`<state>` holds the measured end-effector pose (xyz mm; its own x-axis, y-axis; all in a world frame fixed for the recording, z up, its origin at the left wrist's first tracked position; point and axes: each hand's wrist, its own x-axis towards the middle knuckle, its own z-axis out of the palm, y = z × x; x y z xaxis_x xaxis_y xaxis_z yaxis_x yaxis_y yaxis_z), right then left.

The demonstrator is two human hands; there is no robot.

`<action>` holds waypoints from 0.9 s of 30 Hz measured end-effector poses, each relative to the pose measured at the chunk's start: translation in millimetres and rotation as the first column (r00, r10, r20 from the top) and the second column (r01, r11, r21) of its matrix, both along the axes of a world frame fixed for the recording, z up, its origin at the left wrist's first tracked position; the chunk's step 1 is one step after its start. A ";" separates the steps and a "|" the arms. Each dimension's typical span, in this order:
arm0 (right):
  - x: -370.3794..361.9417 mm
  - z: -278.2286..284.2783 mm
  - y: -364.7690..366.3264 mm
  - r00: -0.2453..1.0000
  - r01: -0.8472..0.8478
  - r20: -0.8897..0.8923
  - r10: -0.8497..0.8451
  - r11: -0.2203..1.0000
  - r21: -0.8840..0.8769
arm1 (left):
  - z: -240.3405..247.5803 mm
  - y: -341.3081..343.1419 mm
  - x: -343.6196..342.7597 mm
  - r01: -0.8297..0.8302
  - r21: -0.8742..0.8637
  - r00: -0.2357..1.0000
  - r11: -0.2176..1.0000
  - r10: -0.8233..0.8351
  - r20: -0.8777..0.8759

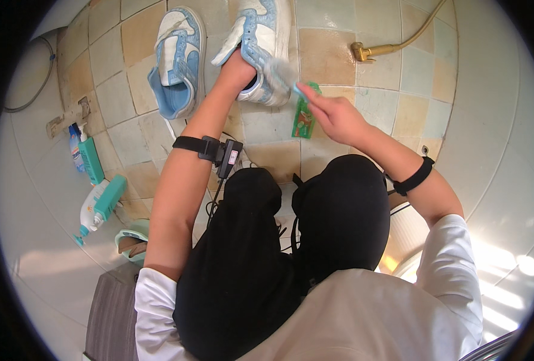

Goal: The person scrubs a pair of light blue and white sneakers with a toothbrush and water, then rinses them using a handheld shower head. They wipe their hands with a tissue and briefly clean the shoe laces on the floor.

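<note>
My left hand (238,71) reaches into the opening of a light-blue and white sneaker (269,37) and holds it from inside, its fingers hidden. The shoe's laces are out and its tongue is pulled aside. In my right hand (341,121) is a brush (298,89) with a pale blue end, its head smeared by motion against the shoe's right side near the heel. The matching sneaker (178,67) lies on the tiles to the left, its opening toward me. A green packet (303,121) lies on the floor beside my right hand's fingers.
A brass spray nozzle (369,51) on a hose lies at the far right. Along the left wall are a blue bottle (76,147), teal bottles (90,157) and a white bottle (92,206). A pale green bucket (133,242) stands near my left arm. The tiled floor (327,57) looks wet.
</note>
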<state>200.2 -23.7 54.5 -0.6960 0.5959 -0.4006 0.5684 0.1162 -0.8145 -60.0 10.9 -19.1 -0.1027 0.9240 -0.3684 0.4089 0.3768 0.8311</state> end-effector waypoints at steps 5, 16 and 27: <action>-26.7 -16.1 18.4 0.972 0.236 0.005 -0.236 0.972 0.003 | -62.7 -6.6 13.5 -0.275 -0.098 0.799 0.957 0.284 0.531; 20.1 -16.1 -26.6 0.990 0.115 0.048 -0.135 0.949 0.294 | -17.9 -8.5 15.7 0.590 0.071 0.745 0.805 -0.508 -0.432; 48.0 -18.1 -37.1 0.969 0.078 0.220 -0.108 0.986 0.145 | 1.7 23.8 40.7 0.703 -0.228 0.373 0.673 -0.622 -0.689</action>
<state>248.2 -60.8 36.5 -0.5353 0.7127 -0.4533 0.7495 0.1533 -0.6441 -19.3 34.7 -17.4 0.3885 0.8333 -0.3934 0.9206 -0.3326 0.2046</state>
